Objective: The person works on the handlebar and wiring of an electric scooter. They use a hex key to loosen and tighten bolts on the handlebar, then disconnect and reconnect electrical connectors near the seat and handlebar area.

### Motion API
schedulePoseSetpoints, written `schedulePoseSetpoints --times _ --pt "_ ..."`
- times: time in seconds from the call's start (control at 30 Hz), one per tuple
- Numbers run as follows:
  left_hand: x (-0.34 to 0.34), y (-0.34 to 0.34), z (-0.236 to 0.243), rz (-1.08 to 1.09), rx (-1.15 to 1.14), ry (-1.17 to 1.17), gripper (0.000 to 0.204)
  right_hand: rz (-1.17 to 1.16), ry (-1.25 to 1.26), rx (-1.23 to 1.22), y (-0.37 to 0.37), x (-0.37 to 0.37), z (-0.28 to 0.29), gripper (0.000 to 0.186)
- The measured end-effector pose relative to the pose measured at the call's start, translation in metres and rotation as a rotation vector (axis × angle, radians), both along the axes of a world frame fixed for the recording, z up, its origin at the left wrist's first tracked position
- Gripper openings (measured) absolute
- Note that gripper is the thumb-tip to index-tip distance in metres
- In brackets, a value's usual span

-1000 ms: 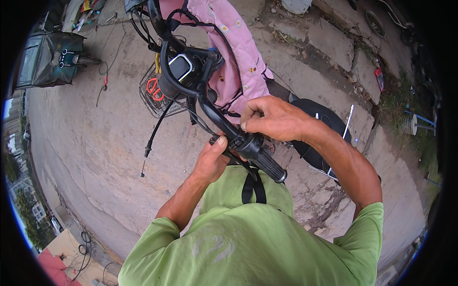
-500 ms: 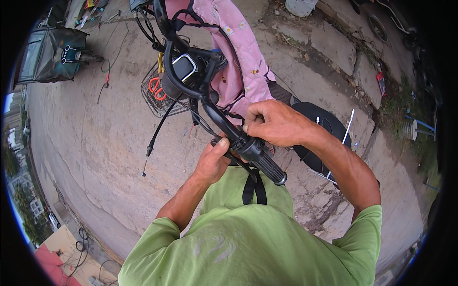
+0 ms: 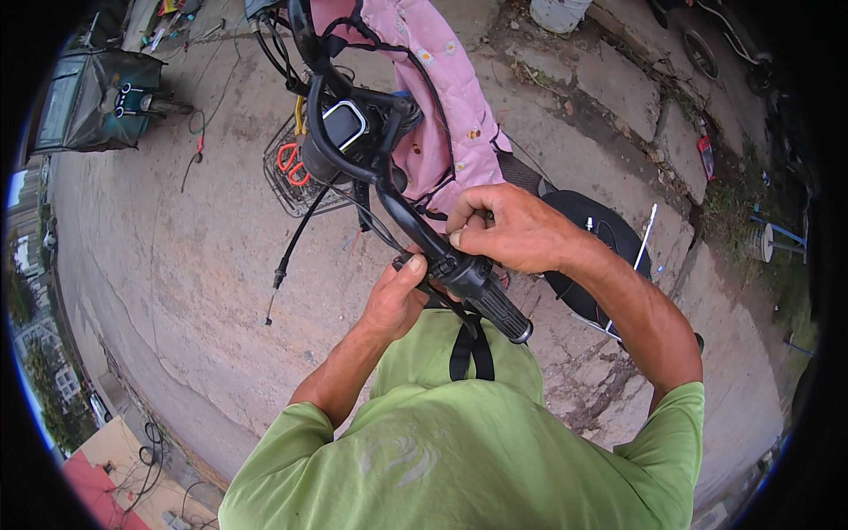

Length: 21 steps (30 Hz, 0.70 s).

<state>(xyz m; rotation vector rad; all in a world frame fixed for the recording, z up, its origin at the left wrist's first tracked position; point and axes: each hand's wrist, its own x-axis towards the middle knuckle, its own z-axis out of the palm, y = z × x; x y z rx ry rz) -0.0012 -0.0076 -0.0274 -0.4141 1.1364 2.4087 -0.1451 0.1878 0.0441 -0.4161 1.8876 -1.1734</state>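
Observation:
A black handlebar [image 3: 404, 215] with a ribbed grip [image 3: 501, 312] slants across in front of me. My left hand [image 3: 395, 298] is closed around the black brake lever [image 3: 439, 296] beneath the bar, thumb on top and other fingers mostly hidden. Over the bar's far side, my right hand [image 3: 517, 231] has its fingers curled in a pinch beside the lever clamp [image 3: 452, 267]. Whatever lies between those fingertips is hidden. A black cable [image 3: 280, 276] with a bare end hangs free left of the bar. A dark display [image 3: 343, 125] sits at the bar's centre.
A pink quilted cover [image 3: 442, 106] drapes over the bike's front. Orange-handled scissors [image 3: 291, 165] lie in a wire basket [image 3: 281, 190]. The black seat [image 3: 601, 243] is right of my forearm. A covered tricycle [image 3: 88, 102] stands far left; a white bucket [image 3: 558, 12] stands at the back.
My right hand has shifted very slightly, its curled fingers loosening a little at the clamp. My left hand stays in place on the brake lever.

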Motion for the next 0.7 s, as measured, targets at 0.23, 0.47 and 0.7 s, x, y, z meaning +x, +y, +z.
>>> schedulePoseSetpoints --times 0.23,0.47,0.7 --pt "0.001 -0.002 -0.003 -0.02 0.035 -0.012 0.059 0.006 -0.007 0.024 -0.002 0.0 0.005 0.022" --pt "-0.003 0.004 0.009 0.023 0.012 -0.02 0.047 0.037 0.094 0.092 -0.003 0.003 -0.001 0.019" --pt "-0.003 0.003 0.003 0.008 0.007 -0.006 0.046 0.024 0.06 0.012 0.0 0.001 -0.004 0.019"
